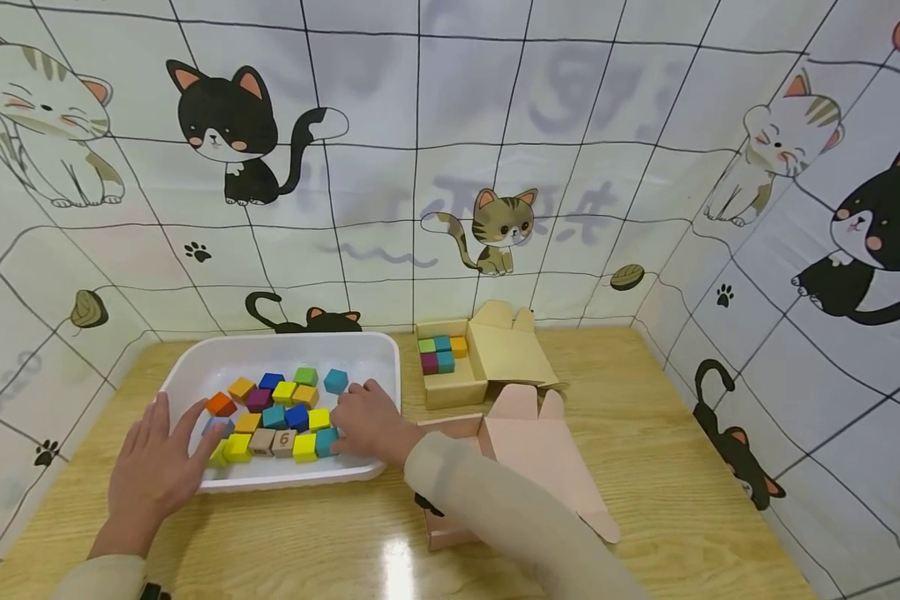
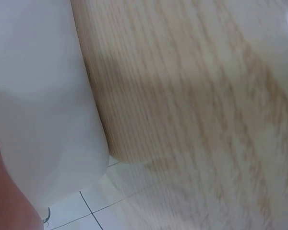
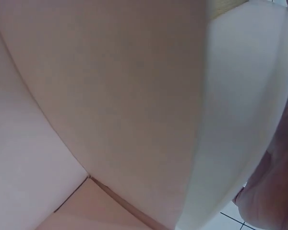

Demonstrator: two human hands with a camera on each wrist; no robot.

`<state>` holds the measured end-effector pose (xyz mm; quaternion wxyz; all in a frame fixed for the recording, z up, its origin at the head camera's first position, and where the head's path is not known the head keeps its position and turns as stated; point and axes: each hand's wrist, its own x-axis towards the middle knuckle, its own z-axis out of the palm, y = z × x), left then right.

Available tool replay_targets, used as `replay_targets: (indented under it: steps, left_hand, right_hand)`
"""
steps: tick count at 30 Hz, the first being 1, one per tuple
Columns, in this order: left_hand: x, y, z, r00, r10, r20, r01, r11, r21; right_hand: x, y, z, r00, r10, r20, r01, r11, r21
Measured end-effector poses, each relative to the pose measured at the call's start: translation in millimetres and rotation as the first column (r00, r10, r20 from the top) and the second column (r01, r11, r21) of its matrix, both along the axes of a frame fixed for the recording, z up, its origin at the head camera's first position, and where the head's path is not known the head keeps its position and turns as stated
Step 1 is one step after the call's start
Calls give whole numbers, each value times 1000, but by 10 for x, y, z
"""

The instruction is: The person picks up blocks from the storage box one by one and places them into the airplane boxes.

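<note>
Coloured blocks (image 1: pixel 273 417) lie in the white tray (image 1: pixel 292 481) — your left hand (image 1: pixel 153 475), fingers spread, at its left edge; your right hand (image 1: pixel 366 422) inside the right — whether pinching, I cannot tell.

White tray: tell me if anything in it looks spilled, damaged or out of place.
Two wood-coloured cubes, one marked 6, look odd among the brightly coloured cubes, near the front edge of the white tray. No spill or damage shows.
</note>
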<state>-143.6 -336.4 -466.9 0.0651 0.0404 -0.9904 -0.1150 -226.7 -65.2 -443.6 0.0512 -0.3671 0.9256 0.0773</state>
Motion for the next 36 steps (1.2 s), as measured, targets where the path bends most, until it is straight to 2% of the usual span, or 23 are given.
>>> replay_targets:
  steps: [8,18,24,29,36]
  left_hand:
    - [-1,18,10,1000,2,-4,-2,1000,-1]
    - [-14,33,16,1000,9,11,-9,1000,2]
    - [9,23,6,1000,11,4,-11,1000,-5]
    - [19,27,2,1000,12,-5,-12,1000,-11]
    - [16,24,0,1000,9,-7,-9,1000,-16]
  right_hand:
    - [16,-12,-7,1000,5,-16,-4,1000,30]
    - [14,28,36,999,28,-18,-28,999,17]
    - [-6,87,119,998,54,-22,-53,999,5]
    - [-79,199,240,998,61,-34,-63,997,-44]
    - [-278,473,425,996,92,-6,-92,986,-136]
